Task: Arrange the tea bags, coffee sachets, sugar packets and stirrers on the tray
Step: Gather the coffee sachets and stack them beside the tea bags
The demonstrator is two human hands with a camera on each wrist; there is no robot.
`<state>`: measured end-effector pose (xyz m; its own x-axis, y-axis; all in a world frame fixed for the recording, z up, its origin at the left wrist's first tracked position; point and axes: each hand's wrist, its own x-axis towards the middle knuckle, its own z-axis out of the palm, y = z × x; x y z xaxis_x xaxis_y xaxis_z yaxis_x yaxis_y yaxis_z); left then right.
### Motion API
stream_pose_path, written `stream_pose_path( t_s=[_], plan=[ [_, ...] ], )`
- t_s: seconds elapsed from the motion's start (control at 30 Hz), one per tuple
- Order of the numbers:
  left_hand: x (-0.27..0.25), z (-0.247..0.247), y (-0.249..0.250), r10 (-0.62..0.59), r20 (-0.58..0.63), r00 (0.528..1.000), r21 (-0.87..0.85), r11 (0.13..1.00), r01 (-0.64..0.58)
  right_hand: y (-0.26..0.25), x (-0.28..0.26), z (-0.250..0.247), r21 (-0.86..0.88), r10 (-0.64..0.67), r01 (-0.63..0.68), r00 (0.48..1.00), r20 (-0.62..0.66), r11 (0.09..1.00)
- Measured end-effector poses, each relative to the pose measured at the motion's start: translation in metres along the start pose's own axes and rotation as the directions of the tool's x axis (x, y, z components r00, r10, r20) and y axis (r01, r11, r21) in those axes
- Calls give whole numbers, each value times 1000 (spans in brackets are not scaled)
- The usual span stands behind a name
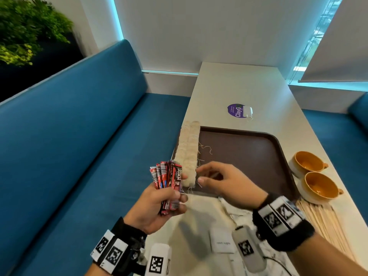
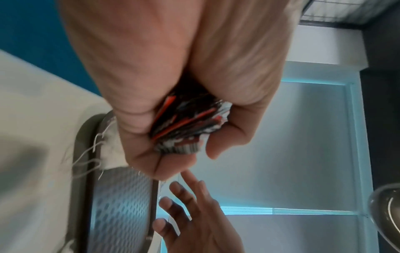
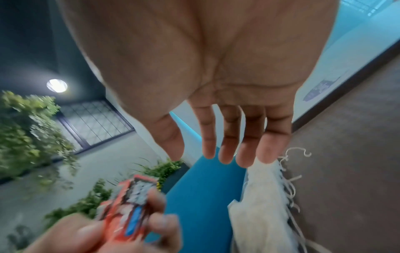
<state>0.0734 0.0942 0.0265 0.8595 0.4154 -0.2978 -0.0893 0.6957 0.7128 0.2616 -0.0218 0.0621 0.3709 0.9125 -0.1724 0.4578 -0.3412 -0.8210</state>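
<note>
My left hand (image 1: 159,198) grips a bundle of red coffee sachets (image 1: 168,178) upright, just left of the brown tray (image 1: 249,152); the same bundle (image 2: 186,123) shows in my fist, and blurred (image 3: 129,202) in the right wrist view. Two rows of white tea bags (image 1: 188,152) with loose strings lie along the tray's left edge; the tea bags (image 3: 259,202) show below my fingers. My right hand (image 1: 217,178) hovers open over the tray's near left corner, fingers straight, holding nothing. Wooden stirrers (image 1: 326,224) lie on the table at the right. White sugar packets (image 1: 222,243) lie near my right wrist.
Two orange-lined cups (image 1: 310,174) stand right of the tray. A purple sticker (image 1: 237,110) and a clear glass (image 1: 248,112) are behind the tray. A blue bench (image 1: 89,136) runs along the table's left. The table (image 1: 239,86) reaches the window wall.
</note>
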Motion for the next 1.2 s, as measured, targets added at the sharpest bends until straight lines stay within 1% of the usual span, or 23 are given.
stream_pose_path(
  t_s=[0.07, 0.13, 0.2, 0.27, 0.37, 0.43, 0.5, 0.6, 0.67, 0.77, 0.83, 0.93, 1.0, 1.07, 1.13, 1.2],
  plan=[
    [-9, 9, -10, -24, 15, 1000, 56, 998, 23, -1, -30, 12, 165, 11, -10, 1000, -9, 986],
    [-18, 16, -21, -44, 40, 998, 98, 994, 40, 3, -53, 22, 307, 30, -14, 998, -49, 952],
    [-27, 25, -33, -59, 55, 997, 157, 986, 50, 9, -70, 28, 389, 59, -24, 995, -76, 921],
    [-34, 35, -45, -78, 16, 997, 220, 973, 73, 15, -84, 32, 433, 73, -19, 991, -108, 901],
    [-42, 44, -61, -115, -7, 993, 265, 958, 112, 22, -103, 32, 425, 68, 16, 981, -183, 905],
    [-47, 49, -71, -132, -30, 991, 250, 959, 135, 27, -113, 29, 430, 58, 27, 981, -185, 902],
    [-50, 52, -79, -135, -92, 987, 174, 973, 150, 32, -121, 24, 476, 33, 67, 979, -200, 877],
    [-54, 53, -88, -141, -221, 965, 5, 989, 146, 35, -131, 14, 523, -23, 158, 967, -255, 838],
    [-56, 53, -92, -146, -253, 956, -30, 989, 143, 37, -138, 11, 515, -60, 192, 963, -262, 835],
    [-59, 58, -95, -128, -213, 969, -43, 992, 121, 45, -144, 13, 517, -91, 196, 971, -221, 833],
    [-59, 63, -94, -76, -164, 984, -49, 996, 68, 50, -147, 15, 511, -74, 174, 975, -210, 842],
    [-57, 68, -92, 29, -160, 987, 3, 1000, -29, 52, -154, 13, 499, -16, 141, 969, -246, 855],
    [-56, 71, -92, 60, -175, 983, 2, 998, -60, 52, -156, 13, 551, 56, 94, 967, -250, 829],
    [-55, 73, -93, 54, -156, 986, -14, 998, -57, 52, -157, 14, 582, 76, 63, 975, -210, 811],
    [-56, 77, -95, 41, -130, 991, 14, 999, -39, 52, -157, 17, 564, 49, 58, 984, -173, 824],
    [-56, 81, -98, 36, -109, 993, 61, 998, -30, 47, -158, 21, 534, 42, 73, 979, -200, 842]
  ],
)
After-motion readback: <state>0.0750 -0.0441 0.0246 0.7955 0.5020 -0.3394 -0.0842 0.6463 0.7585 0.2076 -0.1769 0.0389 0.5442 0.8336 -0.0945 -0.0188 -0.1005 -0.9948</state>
